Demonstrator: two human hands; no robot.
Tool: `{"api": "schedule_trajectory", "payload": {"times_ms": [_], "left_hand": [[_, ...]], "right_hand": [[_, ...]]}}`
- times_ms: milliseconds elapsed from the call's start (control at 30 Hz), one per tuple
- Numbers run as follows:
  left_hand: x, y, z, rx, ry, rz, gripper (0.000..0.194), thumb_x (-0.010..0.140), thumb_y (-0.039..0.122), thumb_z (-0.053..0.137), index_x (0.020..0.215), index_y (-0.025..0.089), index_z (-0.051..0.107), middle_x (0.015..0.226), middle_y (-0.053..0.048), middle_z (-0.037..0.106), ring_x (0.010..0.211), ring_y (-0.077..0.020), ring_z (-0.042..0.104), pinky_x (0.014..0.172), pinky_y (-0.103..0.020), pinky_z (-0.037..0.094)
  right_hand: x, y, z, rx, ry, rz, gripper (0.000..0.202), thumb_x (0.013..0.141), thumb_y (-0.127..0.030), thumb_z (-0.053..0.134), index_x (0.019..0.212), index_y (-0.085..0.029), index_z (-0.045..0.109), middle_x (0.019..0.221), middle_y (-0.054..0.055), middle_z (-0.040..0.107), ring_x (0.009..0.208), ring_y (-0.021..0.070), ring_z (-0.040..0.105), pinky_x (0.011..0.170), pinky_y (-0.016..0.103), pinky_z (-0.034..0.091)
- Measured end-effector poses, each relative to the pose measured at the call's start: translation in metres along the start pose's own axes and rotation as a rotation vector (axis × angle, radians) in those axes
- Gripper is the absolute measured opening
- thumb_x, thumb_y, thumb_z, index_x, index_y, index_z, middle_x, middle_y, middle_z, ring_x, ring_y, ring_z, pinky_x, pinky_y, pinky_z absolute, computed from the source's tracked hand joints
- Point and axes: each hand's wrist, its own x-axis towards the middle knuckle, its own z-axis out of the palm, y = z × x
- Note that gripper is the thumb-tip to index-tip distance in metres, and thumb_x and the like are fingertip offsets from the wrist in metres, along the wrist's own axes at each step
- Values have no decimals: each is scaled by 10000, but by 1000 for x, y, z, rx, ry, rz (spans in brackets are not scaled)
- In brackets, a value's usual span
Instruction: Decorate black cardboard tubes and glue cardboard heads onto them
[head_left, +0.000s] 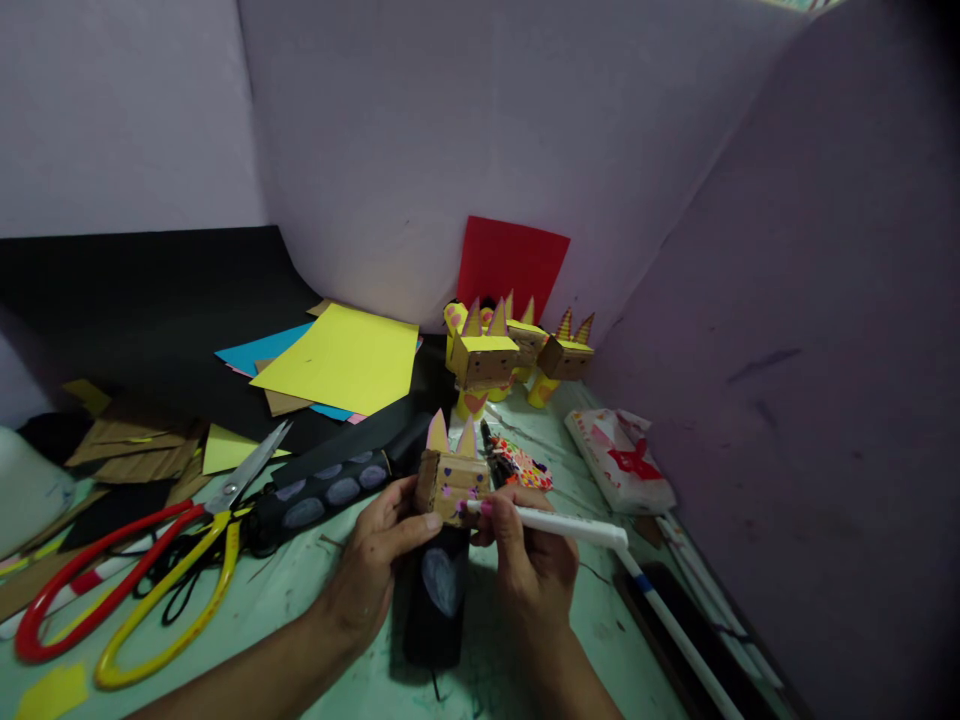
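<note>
My left hand [375, 550] is closed on the left side of a small cardboard figure [457, 480], its thumb on the front. The box-shaped head has two pointed ears and a face with dark dots and pink marks. It sits on a black tube body [442, 600] bearing a grey oval patch. Between the fingers of my right hand [536, 550] is a white felt-tip marker [570, 525], its pink tip at the lower part of the face. Whether the tip touches the cardboard, I cannot tell.
Large scissors [217, 510] lie at left beside a black spotted tube [330, 490] and cardboard scraps [142, 440]. Yellow paper [345, 360] lies behind. Several finished-looking figures [487, 365] stand by a red sheet [514, 265]. A tissue pack [622, 460] is at right.
</note>
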Motion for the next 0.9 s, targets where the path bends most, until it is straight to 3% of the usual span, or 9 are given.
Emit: {"api": "schedule_trajectory", "payload": {"times_ms": [133, 500, 600, 733, 800, 900], "left_hand": [[-1, 0, 0, 3, 0, 1, 438, 618, 236, 712, 1035, 124, 635, 1048, -125, 705, 1036, -305, 613, 954, -408, 410], [0, -1, -1, 3, -5, 4, 439, 631, 232, 702, 1049, 119, 627, 1067, -126, 702, 1053, -306, 606, 971, -419, 395], [0, 0, -1, -25, 7, -7, 436, 630, 218, 696, 1048, 115, 634, 1069, -120, 704, 1065, -301, 602, 981, -413, 389], [1, 1, -4, -97, 1, -46, 399, 669, 180, 636, 1063, 115, 650, 1038, -101, 721, 1031, -270, 625, 950, -374, 419], [2, 2, -6, -136, 17, -65, 384, 675, 167, 615, 1053, 118, 664, 1006, -91, 732, 1005, -253, 639, 909, -349, 449], [3, 5, -6, -195, 55, -62, 357, 667, 126, 590, 1011, 123, 687, 893, -66, 753, 928, -217, 667, 838, -302, 491]], "right_hand": [[-1, 2, 0, -6, 38, 17, 221, 854, -310, 560, 697, -164, 615, 556, -10, 584, 460, 119, 551, 444, 231, 438], [-1, 3, -2, -12, -14, -2, 228, 854, -308, 558, 710, -155, 645, 607, 15, 616, 483, 120, 567, 439, 227, 477], [2, 0, -3, 12, 32, 8, 238, 847, -341, 572, 705, -156, 626, 556, -6, 581, 456, 112, 548, 433, 226, 457], [15, -8, -14, 59, 216, 58, 209, 856, -379, 547, 852, -177, 602, 549, -41, 557, 427, 102, 523, 416, 218, 439], [22, -8, -26, -54, 233, 65, 198, 844, -365, 551, 906, -185, 607, 599, -26, 587, 478, 123, 557, 462, 243, 469], [30, -3, -49, -346, 66, -54, 199, 770, -287, 597, 932, -184, 649, 773, 52, 684, 631, 189, 635, 605, 320, 506]]}}
